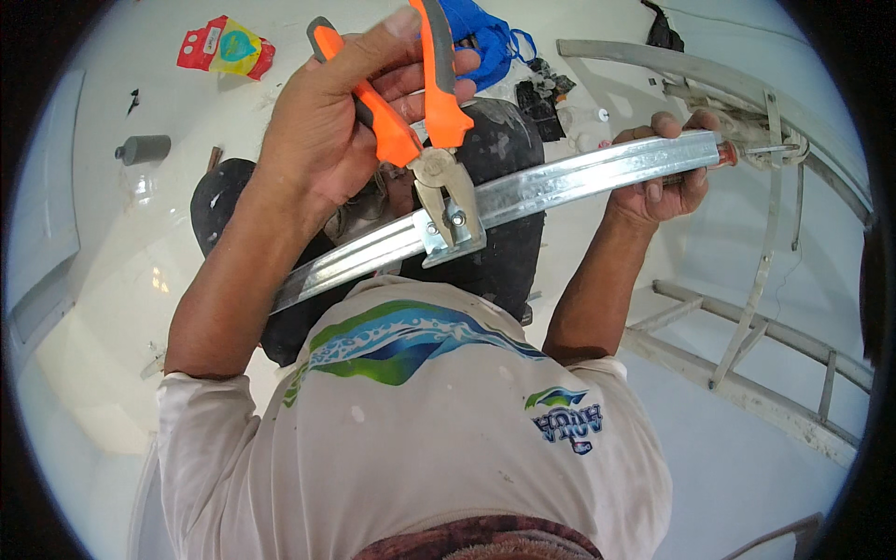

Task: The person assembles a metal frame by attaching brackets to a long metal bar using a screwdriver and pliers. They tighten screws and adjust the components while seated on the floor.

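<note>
Our left hand [327, 121] is curling round the spread handles of the combination pliers [436, 168], jaws parted over the bracket [455, 252] on the steel channel [579, 182]; our right hand [653, 198] is gripping the channel's right end. Ideally we're bracing it and seating the jaws squarely.

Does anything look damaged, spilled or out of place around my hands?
Nothing looks broken or spilled. Only the trousers look odd: pale smears on the right knee stand out against the black cloth. The pliers in your left hand and metal bar in your right hand show no clear damage.
</note>
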Available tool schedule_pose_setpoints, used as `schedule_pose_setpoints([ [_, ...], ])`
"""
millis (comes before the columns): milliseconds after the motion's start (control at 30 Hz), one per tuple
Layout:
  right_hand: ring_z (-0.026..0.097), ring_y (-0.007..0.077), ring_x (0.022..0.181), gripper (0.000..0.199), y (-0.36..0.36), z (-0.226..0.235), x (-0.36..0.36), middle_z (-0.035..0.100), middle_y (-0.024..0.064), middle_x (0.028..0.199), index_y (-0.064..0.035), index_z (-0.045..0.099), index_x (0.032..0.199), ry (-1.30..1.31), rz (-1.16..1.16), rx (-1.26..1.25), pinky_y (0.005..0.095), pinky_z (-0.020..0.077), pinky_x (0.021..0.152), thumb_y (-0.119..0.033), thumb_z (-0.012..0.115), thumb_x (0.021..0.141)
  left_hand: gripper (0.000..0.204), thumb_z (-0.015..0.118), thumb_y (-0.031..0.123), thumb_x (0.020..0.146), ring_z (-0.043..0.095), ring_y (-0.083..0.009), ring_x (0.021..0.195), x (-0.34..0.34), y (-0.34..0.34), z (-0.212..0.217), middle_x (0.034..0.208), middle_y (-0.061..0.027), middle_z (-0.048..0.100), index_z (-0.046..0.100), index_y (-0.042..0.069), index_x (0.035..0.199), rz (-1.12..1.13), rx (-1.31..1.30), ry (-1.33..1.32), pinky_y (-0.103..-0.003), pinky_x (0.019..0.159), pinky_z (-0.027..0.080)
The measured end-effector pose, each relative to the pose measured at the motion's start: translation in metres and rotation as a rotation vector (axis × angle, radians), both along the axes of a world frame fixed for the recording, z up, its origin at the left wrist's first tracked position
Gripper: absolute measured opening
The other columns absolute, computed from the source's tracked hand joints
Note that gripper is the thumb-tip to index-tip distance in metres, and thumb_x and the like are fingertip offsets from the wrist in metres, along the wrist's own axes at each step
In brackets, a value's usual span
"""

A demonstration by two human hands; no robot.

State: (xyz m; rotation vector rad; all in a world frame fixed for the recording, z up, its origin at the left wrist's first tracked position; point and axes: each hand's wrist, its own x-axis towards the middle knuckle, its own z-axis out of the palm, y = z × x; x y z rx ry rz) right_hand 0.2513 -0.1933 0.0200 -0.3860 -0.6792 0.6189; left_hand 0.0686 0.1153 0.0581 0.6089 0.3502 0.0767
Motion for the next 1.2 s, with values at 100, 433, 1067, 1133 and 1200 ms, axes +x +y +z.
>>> schedule_pose_setpoints([
  [100, 0.066, 0.0102, 0.06, 0.065, -0.001, 0.0, 0.0, 0.064, 0.0341, 0.138, -0.0117, 0.051, 0.162, -0.002, -0.009, -0.007, 0.0405, 0.0645, 0.076, -0.02, 0.069, 0.1, 0.047, 0.076, 0.026, 0.104, 0.076, -0.0331, 0.11, 0.003, -0.002, -0.012, 0.128, -0.0294, 0.071, 0.062, -0.008, 0.135, 0.044, 0.077, -0.002, -0.044, 0.095, 0.067],
  [433, 0.068, 0.0103, 0.062, 0.061, 0.007, 0.005, 0.001, 0.065, 0.032, 0.137, -0.0109, 0.052, 0.16, -0.012, 0.038, 0.008, 0.0419, 0.065, 0.081, -0.021, 0.068, 0.102, 0.03, 0.082, 0.021, 0.099, 0.076, -0.0252, 0.096, 0.009, -0.014, -0.016, 0.12, -0.0234, 0.07, 0.065, -0.002, 0.109, 0.177, 0.142, 0.02, -0.035, 0.082, 0.066],
  [1067, 0.072, 0.0125, 0.068, 0.062, 0.013, 0.002, -0.004, 0.065, 0.0305, 0.135, -0.0078, 0.049, 0.161, -0.043, 0.007, 0.029, 0.0364, 0.0655, 0.073, -0.02, 0.067, 0.103, 0.116, 0.094, 0.014, 0.085, 0.076, -0.0283, 0.088, 0.011, -0.021, -0.016, 0.121, -0.0267, 0.065, 0.014, -0.011, 0.165, 0.261, 0.536, 0.097, -0.039, 0.072, 0.068],
  [1133, 0.076, 0.0129, 0.071, 0.062, 0.012, 0.002, -0.003, 0.065, 0.0292, 0.139, -0.0083, 0.049, 0.16, -0.066, 0.007, 0.009, 0.0329, 0.0662, 0.072, -0.019, 0.067, 0.102, 0.107, 0.093, 0.018, 0.088, 0.076, -0.0282, 0.089, 0.011, -0.021, -0.017, 0.124, -0.0269, 0.065, 0.023, -0.008, 0.164, 0.243, 0.472, 0.097, -0.04, 0.074, 0.068],
  [1200, 0.075, 0.0129, 0.071, 0.061, 0.011, -0.001, -0.001, 0.064, 0.03, 0.14, -0.0069, 0.048, 0.161, -0.068, 0.022, 0.012, 0.0329, 0.066, 0.072, -0.02, 0.066, 0.103, 0.098, 0.093, 0.02, 0.089, 0.076, -0.028, 0.09, 0.013, -0.022, -0.018, 0.124, -0.0257, 0.065, 0.031, -0.007, 0.16, 0.259, 0.424, 0.083, -0.04, 0.077, 0.068],
])
